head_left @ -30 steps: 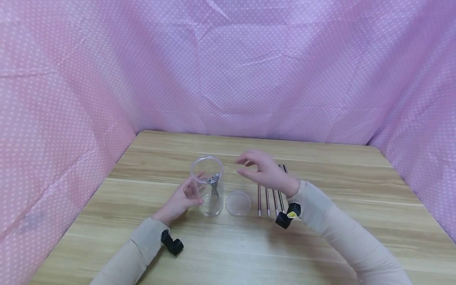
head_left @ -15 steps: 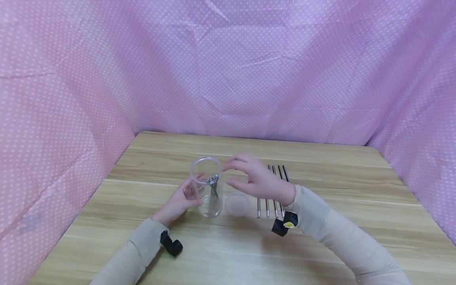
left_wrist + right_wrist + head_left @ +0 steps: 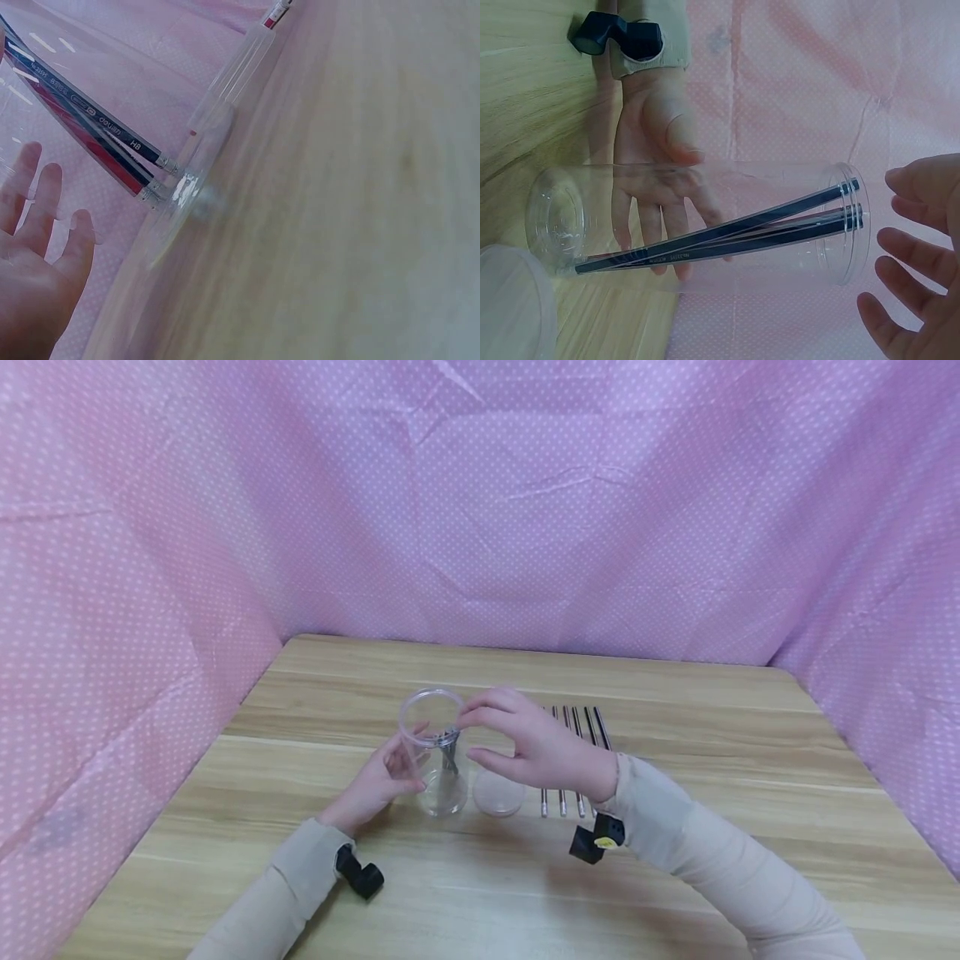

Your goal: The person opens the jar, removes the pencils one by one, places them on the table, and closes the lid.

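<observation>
A clear plastic jar (image 3: 442, 795) stands upright on the table, without a lid on its mouth. My left hand (image 3: 381, 779) holds it from the left side, thumb in front and fingers behind the wall. Inside lean a few dark and red pencils (image 3: 720, 236), which spread apart toward the mouth; one carries HB lettering in the left wrist view. My right hand (image 3: 531, 739) hovers at the jar's right rim, fingers loosely bent and nothing between them. In the right wrist view its fingertips (image 3: 892, 240) are close to the rim and the pencil ends.
Right of the jar lies a round clear lid (image 3: 498, 793) on the wooden table (image 3: 450, 893). Farther right, several pencils (image 3: 562, 802) lie in a row, partly under my right hand. A pink dotted cloth (image 3: 480, 527) hangs behind and at both sides.
My right hand has moved left and slightly down, from over the pencil row and lid to the jar's rim. The left hand and jar stay nearly where they were.
</observation>
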`<state>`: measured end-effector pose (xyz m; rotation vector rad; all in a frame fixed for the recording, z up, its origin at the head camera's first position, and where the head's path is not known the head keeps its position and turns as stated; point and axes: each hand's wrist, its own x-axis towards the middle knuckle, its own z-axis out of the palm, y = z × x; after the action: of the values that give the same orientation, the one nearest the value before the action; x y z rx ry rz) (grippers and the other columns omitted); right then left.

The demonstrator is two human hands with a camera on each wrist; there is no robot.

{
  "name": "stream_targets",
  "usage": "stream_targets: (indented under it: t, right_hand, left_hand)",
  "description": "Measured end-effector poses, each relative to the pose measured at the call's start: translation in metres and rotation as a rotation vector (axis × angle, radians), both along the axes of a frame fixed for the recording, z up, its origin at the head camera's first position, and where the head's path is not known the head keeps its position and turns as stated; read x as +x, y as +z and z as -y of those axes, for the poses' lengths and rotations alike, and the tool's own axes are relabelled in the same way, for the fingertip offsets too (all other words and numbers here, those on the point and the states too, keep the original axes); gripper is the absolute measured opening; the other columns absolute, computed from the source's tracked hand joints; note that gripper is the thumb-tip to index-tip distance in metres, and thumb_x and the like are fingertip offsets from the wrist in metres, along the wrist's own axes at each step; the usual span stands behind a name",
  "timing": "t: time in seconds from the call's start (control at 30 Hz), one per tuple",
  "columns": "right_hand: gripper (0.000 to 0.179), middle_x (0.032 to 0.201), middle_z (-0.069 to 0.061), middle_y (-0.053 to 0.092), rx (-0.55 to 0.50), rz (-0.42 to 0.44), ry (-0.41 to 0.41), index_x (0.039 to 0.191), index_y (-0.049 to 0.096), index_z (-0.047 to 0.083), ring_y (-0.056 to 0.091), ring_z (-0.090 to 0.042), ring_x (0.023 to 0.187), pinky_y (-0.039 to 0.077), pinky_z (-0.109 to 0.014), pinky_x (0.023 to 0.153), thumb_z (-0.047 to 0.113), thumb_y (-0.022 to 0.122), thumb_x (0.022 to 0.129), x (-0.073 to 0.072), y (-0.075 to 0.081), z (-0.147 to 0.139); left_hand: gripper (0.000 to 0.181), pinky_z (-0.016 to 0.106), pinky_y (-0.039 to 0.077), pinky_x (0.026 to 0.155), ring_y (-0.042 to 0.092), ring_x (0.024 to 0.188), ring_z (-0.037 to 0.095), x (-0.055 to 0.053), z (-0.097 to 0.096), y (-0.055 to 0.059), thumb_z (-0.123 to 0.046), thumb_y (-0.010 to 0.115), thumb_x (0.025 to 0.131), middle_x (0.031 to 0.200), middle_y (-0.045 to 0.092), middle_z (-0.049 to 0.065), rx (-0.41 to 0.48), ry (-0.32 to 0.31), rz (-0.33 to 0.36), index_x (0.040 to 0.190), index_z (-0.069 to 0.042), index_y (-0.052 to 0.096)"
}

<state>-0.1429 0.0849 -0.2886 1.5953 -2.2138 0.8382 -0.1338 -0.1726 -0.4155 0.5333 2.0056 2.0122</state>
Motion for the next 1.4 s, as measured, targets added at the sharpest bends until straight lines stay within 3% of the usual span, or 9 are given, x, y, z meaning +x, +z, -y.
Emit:
stream_targets:
  t: [0.4, 0.7, 0.87, 1.4]
  right_hand:
    - [0.038, 0.123, -0.008, 0.058, 0.063, -0.082, 0.021, 0.120, 0.060, 0.006, 0.049, -0.022, 0.117, 0.043, -0.034, 0.102, 0.015, 0.068, 0.084, 0.003, 0.001, 0.003]
    - [0.047, 0.131, -0.006, 0.055, 0.120, -0.121, 0.042, 0.131, 0.055, 0.012, 0.046, -0.025, 0.121, 0.040, -0.037, 0.107, 0.018, 0.068, 0.086, 0.004, -0.003, 0.010]
    - [0.048, 0.131, -0.007, 0.055, 0.125, -0.141, 0.060, 0.131, 0.055, 0.010, 0.047, -0.027, 0.120, 0.041, -0.037, 0.106, 0.020, 0.067, 0.086, 0.004, -0.007, 0.012]
    - [0.043, 0.128, -0.004, 0.058, 0.169, -0.071, 0.019, 0.129, 0.058, 0.011, 0.043, -0.024, 0.124, 0.038, -0.037, 0.109, 0.020, 0.067, 0.087, 0.005, -0.001, 0.019]
  left_hand:
    - [0.090, 0.047, 0.020, 0.115, 0.027, 0.138, 0.039, 0.001, -0.001, 0.001, 0.007, 0.065, 0.076, 0.152, 0.026, 0.022, 0.002, 0.009, 0.001, 0.151, -0.006, 0.017]
    - [0.086, 0.055, 0.017, 0.115, 0.032, 0.136, 0.034, 0.003, -0.002, 0.000, 0.003, 0.067, 0.075, 0.148, 0.033, 0.025, -0.053, 0.051, -0.034, 0.148, -0.003, 0.022]
    - [0.082, 0.059, 0.014, 0.114, 0.029, 0.136, 0.041, 0.003, -0.003, -0.002, 0.006, 0.064, 0.077, 0.149, 0.029, 0.027, -0.033, 0.041, -0.046, 0.147, 0.000, 0.022]
    - [0.080, 0.059, 0.013, 0.115, 0.025, 0.137, 0.044, 0.002, -0.003, -0.001, 0.007, 0.064, 0.078, 0.149, 0.029, 0.027, -0.026, 0.042, -0.041, 0.146, 0.002, 0.022]
